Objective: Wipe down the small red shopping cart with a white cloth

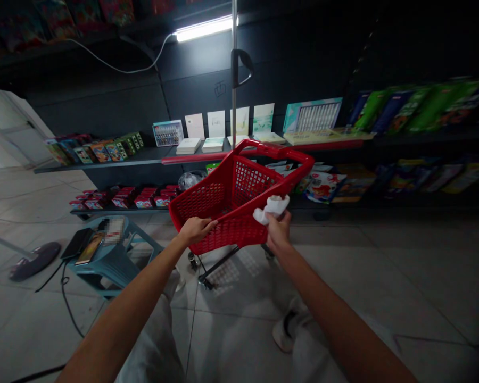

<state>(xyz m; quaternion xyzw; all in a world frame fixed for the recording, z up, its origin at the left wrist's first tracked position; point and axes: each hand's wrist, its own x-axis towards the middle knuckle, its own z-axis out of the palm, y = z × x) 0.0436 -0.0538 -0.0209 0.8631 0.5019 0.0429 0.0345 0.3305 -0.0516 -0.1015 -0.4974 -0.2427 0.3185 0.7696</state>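
At the red basket point(223, 198) rim, left hand point(197, 229) grip tight there, right hand point(279, 232) clamped around white cloth point(272, 205).

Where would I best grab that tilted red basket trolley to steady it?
Probably the near rim, from the person's side: a solid band above mesh walls, tipped toward them. The left hand holds it there; the right hand holds a white cloth alongside.

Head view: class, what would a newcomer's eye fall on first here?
The red basket on wheels stands at the centre, before dark shelves. The left hand grips its near rim, and the right hand holds a white cloth at its edge. A light tube glows at the top.
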